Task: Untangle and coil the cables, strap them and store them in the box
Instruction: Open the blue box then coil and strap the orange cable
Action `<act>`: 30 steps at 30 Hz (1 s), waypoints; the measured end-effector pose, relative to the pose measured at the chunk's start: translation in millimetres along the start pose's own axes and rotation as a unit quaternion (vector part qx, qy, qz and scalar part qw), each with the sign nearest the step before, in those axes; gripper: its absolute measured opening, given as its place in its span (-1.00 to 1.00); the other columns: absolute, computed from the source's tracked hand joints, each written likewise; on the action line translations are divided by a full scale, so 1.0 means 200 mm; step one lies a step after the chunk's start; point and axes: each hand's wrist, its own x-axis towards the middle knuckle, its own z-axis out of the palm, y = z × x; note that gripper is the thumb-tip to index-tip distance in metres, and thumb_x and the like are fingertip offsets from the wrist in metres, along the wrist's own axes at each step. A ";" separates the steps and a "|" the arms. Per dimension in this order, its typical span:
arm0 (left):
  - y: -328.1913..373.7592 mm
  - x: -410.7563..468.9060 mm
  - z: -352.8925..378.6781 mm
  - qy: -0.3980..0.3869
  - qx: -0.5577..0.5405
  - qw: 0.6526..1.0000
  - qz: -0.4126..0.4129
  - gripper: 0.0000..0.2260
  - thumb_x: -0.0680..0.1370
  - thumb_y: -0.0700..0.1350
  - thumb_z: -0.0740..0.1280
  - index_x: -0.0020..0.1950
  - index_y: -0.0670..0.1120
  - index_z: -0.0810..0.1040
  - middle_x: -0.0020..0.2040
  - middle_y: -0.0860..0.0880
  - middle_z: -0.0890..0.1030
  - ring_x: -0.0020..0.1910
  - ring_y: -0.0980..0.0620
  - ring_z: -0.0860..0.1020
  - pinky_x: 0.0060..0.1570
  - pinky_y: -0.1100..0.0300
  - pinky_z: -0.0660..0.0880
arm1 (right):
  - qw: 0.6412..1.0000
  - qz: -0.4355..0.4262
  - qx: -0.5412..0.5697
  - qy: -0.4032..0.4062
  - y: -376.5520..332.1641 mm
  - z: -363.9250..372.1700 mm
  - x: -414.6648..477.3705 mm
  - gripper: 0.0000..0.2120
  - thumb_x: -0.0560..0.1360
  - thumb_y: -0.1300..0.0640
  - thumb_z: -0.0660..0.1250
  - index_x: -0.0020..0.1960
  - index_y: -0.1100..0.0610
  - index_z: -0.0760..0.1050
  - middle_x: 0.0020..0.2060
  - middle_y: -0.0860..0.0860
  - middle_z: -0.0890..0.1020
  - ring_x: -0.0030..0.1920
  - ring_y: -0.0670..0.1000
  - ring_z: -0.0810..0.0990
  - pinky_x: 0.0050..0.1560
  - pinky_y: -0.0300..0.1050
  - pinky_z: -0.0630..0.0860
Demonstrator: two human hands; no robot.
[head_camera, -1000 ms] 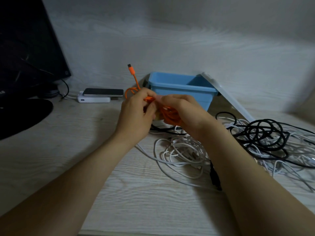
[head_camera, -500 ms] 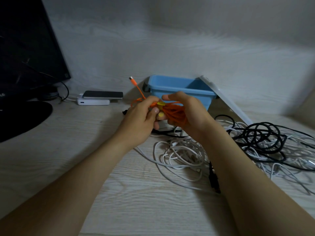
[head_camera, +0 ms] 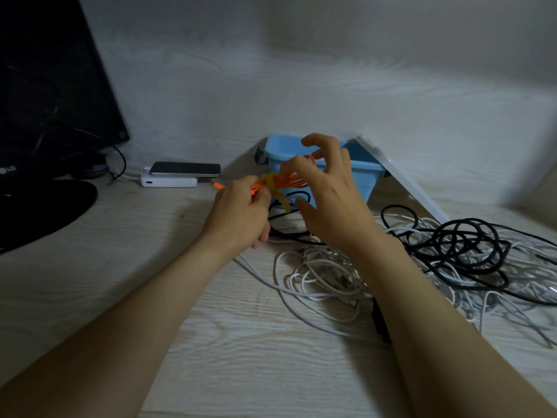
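Orange cable coil held in air just before blue box, above desk. Yellow strap wrapped round coil's middle, tail hung downward. Coil's left end pinched by left hand, fingers curled, thumb beside strap. Right hand set over coil's right end, fingers spread, half curled; actual grip cannot be told. White cables and black cable heaped on desk below and rightward. Lid leaned against box.

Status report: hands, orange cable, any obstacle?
Left hand grips orange cable coil. Right hand at its loops, grip unclear. Yellow strap round coil, tail loose. Blue box open behind.
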 end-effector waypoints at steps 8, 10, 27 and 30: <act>0.01 0.00 0.00 -0.042 -0.027 0.998 -0.027 -0.75 0.72 -0.09 0.17 -0.03 -0.08 0.60 -0.52 -0.10 0.56 -0.62 0.03 0.45 -0.53 0.23 0.37 | 0.997 -0.060 0.041 0.034 -0.01 -0.05 0.02 -0.88 0.44 0.13 0.63 -0.03 0.00 0.76 0.41 0.18 0.42 0.32 0.16 0.48 0.14 0.06 0.56; 0.00 0.00 0.00 -0.042 -0.047 0.998 -0.028 -0.75 0.73 -0.09 0.16 -0.02 -0.09 0.60 -0.51 -0.13 0.56 -0.62 0.00 0.44 -0.53 0.21 0.37 | 0.996 -0.073 0.025 0.039 -0.02 -0.05 0.03 -0.90 0.45 0.12 0.62 -0.04 0.00 0.77 0.38 0.20 0.47 0.34 0.21 0.47 0.17 0.12 0.54; 0.02 -0.05 0.01 -0.056 0.010 0.995 0.081 -0.78 0.74 -0.09 0.18 -0.05 0.11 0.50 -0.48 -0.06 0.60 -0.60 0.11 0.51 -0.54 0.28 0.40 | 0.997 0.002 0.046 0.062 0.01 0.02 0.00 -0.95 0.51 0.06 0.44 -0.04 -0.02 0.66 -0.18 -0.15 0.64 0.09 0.07 0.54 0.06 0.15 0.42; 0.02 -0.05 0.01 -0.044 0.034 0.993 0.102 -0.80 0.72 -0.14 0.18 0.02 0.11 0.53 -0.46 0.01 0.62 -0.57 0.14 0.55 -0.47 0.22 0.48 | 0.992 0.047 0.087 0.075 -0.02 0.04 0.00 -0.95 0.51 0.04 0.39 -0.06 0.00 0.57 -0.21 -0.16 0.61 0.00 0.03 0.51 0.02 0.17 0.46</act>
